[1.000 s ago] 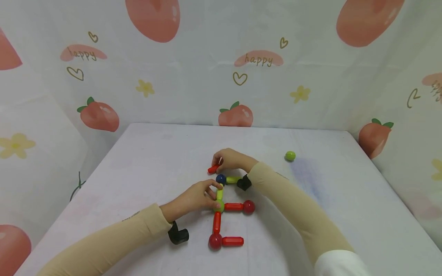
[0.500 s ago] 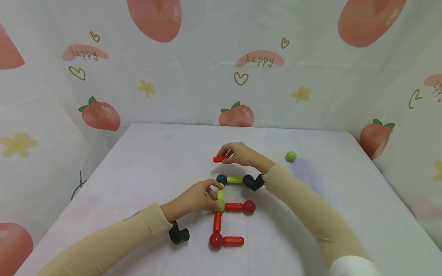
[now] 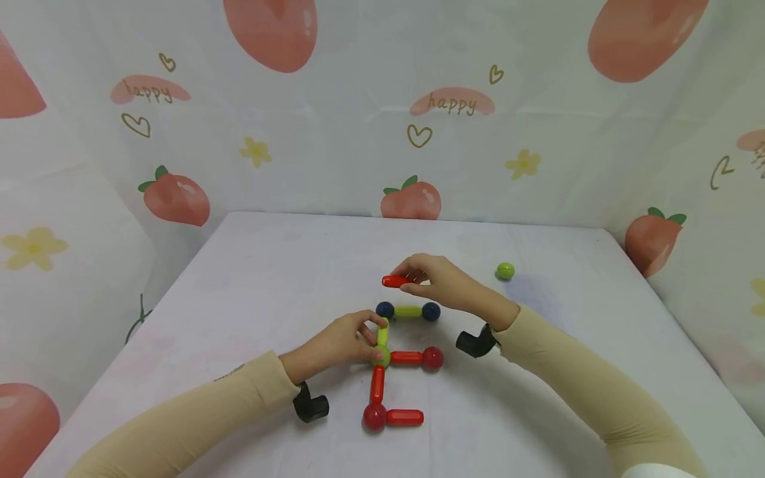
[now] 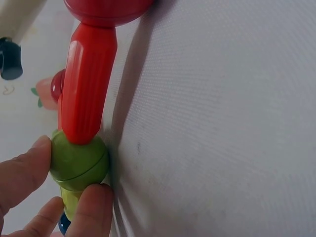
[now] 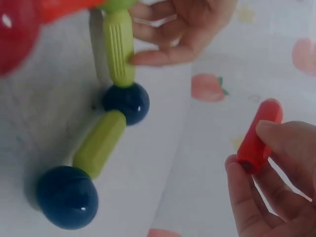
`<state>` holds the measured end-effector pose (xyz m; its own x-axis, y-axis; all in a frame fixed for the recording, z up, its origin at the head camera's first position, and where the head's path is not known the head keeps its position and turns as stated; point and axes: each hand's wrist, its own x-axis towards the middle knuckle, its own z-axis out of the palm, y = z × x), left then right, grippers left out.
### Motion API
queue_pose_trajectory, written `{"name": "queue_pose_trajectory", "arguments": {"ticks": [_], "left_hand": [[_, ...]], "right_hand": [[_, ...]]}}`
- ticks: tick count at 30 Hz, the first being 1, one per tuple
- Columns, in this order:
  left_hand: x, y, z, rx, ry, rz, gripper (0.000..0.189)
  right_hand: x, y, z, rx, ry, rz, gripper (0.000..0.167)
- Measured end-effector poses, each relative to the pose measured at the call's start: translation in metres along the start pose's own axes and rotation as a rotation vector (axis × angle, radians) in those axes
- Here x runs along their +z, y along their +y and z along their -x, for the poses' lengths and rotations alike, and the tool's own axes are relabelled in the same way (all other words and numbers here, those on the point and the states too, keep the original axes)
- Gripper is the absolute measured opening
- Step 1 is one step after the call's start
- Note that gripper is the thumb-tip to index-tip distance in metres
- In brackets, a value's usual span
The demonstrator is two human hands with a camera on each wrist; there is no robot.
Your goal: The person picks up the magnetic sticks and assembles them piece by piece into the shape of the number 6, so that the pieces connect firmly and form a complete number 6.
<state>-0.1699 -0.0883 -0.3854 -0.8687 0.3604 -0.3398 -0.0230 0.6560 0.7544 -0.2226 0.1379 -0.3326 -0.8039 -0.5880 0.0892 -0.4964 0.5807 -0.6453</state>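
Note:
My left hand (image 3: 343,342) holds the green ball (image 4: 79,160) of a ball-and-rod build, its thumb and fingertips round it in the left wrist view. From that ball a yellow-green rod (image 5: 119,49) runs to a blue ball (image 3: 385,310). Another yellow-green rod (image 3: 409,311) joins this to a second blue ball (image 3: 431,311). Red rods lead from the green ball to two red balls, one at the right (image 3: 433,358) and one nearest me (image 3: 374,417). Above the far end, my right hand (image 3: 445,282) pinches a loose red rod (image 5: 259,133), apart from the build.
Farther back on the white table (image 3: 287,265), a loose green ball (image 3: 505,271) lies to the right of my right hand. One more red rod (image 3: 405,417) extends right from the nearest red ball. A fruit-printed cloth (image 3: 335,133) hangs behind the table.
My right hand has lifted the red rod from beside the far-left blue ball and drawn it to the right, uncovering the other blue ball. The left hand stays where it was.

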Motion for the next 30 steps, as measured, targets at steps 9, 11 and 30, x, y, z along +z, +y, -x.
{"name": "queue_pose_trajectory", "arguments": {"ticks": [9,11,30], "left_hand": [[0.001,-0.001,-0.001,0.014,0.000,-0.003,0.047],[0.001,-0.001,-0.001,0.015,0.000,-0.001,0.047],[0.001,0.001,-0.001,-0.003,0.013,0.001,0.047]], "right_hand": [[0.011,-0.002,0.037,-0.031,0.015,-0.038,0.026],[0.014,-0.001,0.044,-0.031,0.015,-0.056,0.027],[0.028,0.002,0.094,0.055,-0.022,-0.244,0.026]]}}
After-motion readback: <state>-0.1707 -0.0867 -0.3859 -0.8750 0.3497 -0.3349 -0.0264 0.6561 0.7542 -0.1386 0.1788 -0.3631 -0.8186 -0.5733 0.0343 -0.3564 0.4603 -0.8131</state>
